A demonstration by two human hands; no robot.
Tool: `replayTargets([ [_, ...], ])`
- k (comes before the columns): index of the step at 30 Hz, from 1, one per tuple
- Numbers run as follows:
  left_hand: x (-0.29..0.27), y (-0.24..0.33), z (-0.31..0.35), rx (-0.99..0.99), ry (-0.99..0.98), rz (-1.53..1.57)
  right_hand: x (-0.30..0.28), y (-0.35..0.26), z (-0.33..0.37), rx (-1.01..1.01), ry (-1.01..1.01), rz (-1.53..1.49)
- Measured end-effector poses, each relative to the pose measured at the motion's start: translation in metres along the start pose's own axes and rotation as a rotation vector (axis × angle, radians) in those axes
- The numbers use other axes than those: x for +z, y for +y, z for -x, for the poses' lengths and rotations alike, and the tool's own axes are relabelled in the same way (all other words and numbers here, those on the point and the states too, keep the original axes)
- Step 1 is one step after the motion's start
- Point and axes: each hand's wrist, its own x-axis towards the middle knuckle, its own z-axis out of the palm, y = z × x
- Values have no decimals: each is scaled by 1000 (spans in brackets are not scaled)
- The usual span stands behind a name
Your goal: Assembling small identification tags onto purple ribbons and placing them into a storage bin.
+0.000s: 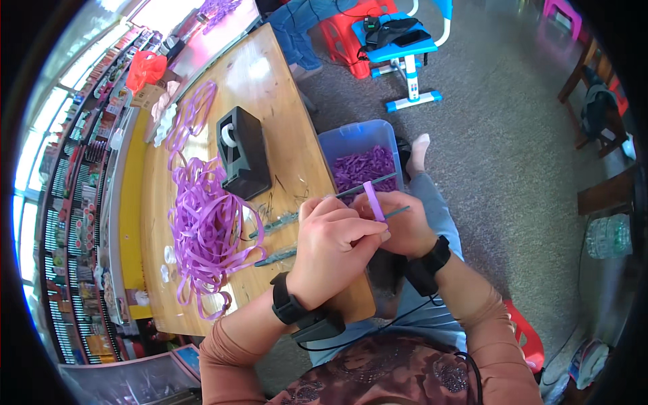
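**Purple strip and green stems, held over the table edge**

Far left: shelving with small packed goods, curved by the lens. Next right, wooden table (270,81) running away from the viewer. On it, a loose heap of purple ribbon (206,233), more loops trailing toward the far end. Just right of the heap, black tape dispenser (241,154), upright, with a white roll in it. Near edge of table: spare green stems (275,223) lying flat, long axes pointing roughly toward the hands.

Left hand (331,253) at the table's right edge, fingers curled shut, thumb and fingertips pinched toward the work; black wristband on the forearm. Exact grip hidden by the knuckles; appears closed on the purple strip (373,201) or the stems beside it, cannot tell which.

Purple strip standing nearly upright between the two hands, touching both, long axis running away from the viewer. Thin green stems (378,181) crossing behind it, long axis left-low to right-high.

Right hand (405,226) just right of the strip, closed, mostly hidden behind the left; seems to grip a stem's end. Both hands equally close to the strip.

Beyond the hands, on the floor: blue plastic bin (351,138) of small purple pieces. Farther right, grey floor, a blue-and-white stand, chairs.
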Motion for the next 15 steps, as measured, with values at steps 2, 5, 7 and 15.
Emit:
replayTargets([
  [2,1,-1,0,2,-10,-2,0,5,-8,47,-44,-72],
  [5,0,-1,-1,1,-18,-4,-2,8,-13,80,-108,-171],
  [7,-1,-1,-1,1,-21,-6,-5,9,-15,61,-126,-203],
  [15,-1,0,-4,-3,-32,26,-17,5,-26,78,-297,-176],
])
